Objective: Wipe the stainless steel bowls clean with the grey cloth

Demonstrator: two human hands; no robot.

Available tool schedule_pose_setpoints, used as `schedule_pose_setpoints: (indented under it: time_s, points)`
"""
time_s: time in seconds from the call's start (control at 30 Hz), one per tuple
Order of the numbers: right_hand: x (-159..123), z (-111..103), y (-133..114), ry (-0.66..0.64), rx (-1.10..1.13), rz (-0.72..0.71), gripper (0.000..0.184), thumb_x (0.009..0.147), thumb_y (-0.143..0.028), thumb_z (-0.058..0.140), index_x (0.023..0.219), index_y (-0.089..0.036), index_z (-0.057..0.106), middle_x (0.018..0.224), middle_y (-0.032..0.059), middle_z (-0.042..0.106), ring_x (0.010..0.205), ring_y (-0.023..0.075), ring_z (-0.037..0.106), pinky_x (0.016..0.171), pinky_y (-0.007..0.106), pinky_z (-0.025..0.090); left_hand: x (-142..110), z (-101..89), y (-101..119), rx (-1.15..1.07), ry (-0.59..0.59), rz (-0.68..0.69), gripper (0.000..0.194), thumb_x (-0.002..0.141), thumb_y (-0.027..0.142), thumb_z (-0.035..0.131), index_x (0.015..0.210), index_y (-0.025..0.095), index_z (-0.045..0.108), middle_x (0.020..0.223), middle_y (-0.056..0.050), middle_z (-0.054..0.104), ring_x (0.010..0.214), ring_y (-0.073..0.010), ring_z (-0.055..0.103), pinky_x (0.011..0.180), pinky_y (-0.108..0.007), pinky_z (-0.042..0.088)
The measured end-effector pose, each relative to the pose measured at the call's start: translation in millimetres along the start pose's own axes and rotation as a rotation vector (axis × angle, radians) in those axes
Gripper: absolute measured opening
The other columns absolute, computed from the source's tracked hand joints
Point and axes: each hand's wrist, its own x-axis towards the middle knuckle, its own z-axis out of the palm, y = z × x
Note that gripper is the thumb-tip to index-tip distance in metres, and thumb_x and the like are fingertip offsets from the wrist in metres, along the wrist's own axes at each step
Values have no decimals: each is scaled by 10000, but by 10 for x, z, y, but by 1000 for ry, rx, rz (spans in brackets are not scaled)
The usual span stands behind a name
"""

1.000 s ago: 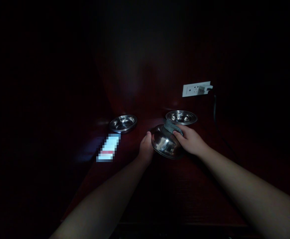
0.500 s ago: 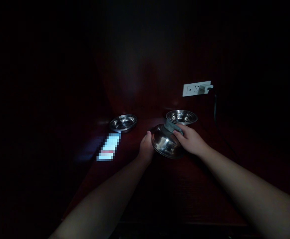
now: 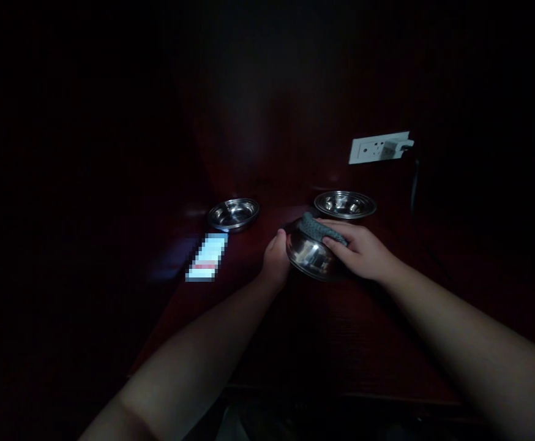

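Above tabletop (image 3: 341,349), right hand (image 3: 366,248) holds cloth (image 3: 317,230) against bowl (image 3: 311,257).

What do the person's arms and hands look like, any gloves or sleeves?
The left hand and right hand are bare, without gloves. Both forearms are uncovered, with no sleeve, watch or bracelet showing. Dim light makes finer markings hard to tell.

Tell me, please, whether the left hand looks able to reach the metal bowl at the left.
Probably yes: nothing visible stands between the left hand and that metal bowl. But it is holding the tilted bowl, so it would likely need to let go.
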Motion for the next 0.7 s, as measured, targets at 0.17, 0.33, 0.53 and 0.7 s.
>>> schedule_pose_setpoints:
  time_s: [0.17, 0.33, 0.53, 0.7]
  points:
    - [1, 18, 18, 26, -12, 34, 377, 901, -286, 490, 1250, -219, 616, 1322, 43, 606, 1221, 227, 555, 1085, 400, 385, 36, -1, -34, -31, -20, -20, 340, 875, 436, 513, 819, 143, 676, 787, -53, 697, 737, -167, 634, 755, -301, 491]
    - [11, 40, 62, 71, -57, 102, 372, 901, -298, 484, 1233, -203, 622, 1265, 61, 643, 1144, 248, 602, 1013, 408, 440, 42, 18, -34, -70, 1, -61, 324, 848, 444, 563, 798, 140, 665, 732, -39, 681, 689, -154, 625, 734, -297, 496]
    - [26, 34, 156, 92, -120, 241, 277, 894, -305, 475, 1033, -188, 684, 967, 67, 728, 872, 245, 667, 801, 373, 502, 56, 20, -36, -117, 1, -98, 316, 873, 410, 532, 730, 149, 636, 668, -21, 647, 613, -137, 597, 661, -280, 476]
    - [28, 21, 235, 93, -155, 413, 242, 886, -322, 468, 926, -189, 666, 885, 79, 723, 810, 244, 662, 730, 348, 482, 59, 23, -29, -166, 52, -83, 322, 870, 399, 539, 679, 147, 601, 592, -1, 596, 529, -114, 544, 597, -263, 442]
